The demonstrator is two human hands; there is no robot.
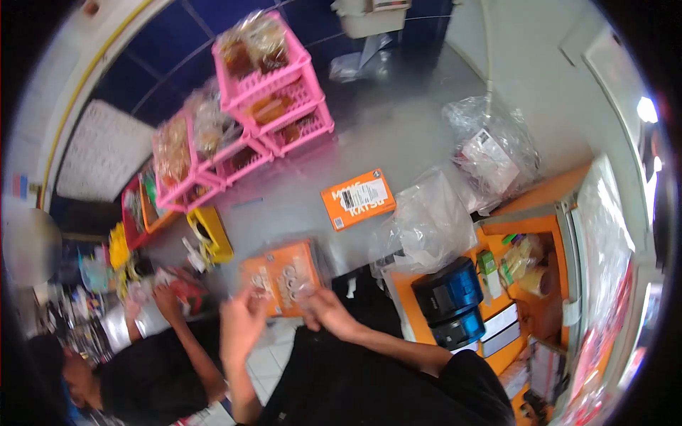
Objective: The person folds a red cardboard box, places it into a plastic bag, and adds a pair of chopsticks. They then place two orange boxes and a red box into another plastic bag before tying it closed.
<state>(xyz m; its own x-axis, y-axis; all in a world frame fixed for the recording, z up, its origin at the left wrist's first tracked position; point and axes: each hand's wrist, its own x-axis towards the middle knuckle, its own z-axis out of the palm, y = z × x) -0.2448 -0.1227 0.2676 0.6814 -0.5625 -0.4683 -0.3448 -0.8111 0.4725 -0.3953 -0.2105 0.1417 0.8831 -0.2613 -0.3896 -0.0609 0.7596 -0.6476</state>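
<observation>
Two orange boxes [281,275] with white lettering lie side by side at the counter's front edge, apparently inside a clear plastic bag. At their lower left corner is my left hand [244,319], its fingers closed on the plastic. My right hand [328,312] pinches the lower right corner of the same bag. Motion smears both hands a little. A third orange box [358,199] with a white label lies flat on the metal counter [376,121], farther back and to the right.
Stacked pink baskets [273,89] hold wrapped items at the back left. Beside them are a yellow holder [211,234] and a co-worker [153,369] handling plastic bags. Clear bags [430,220] and an orange shelf [511,277] with blue dispensers stand at the right.
</observation>
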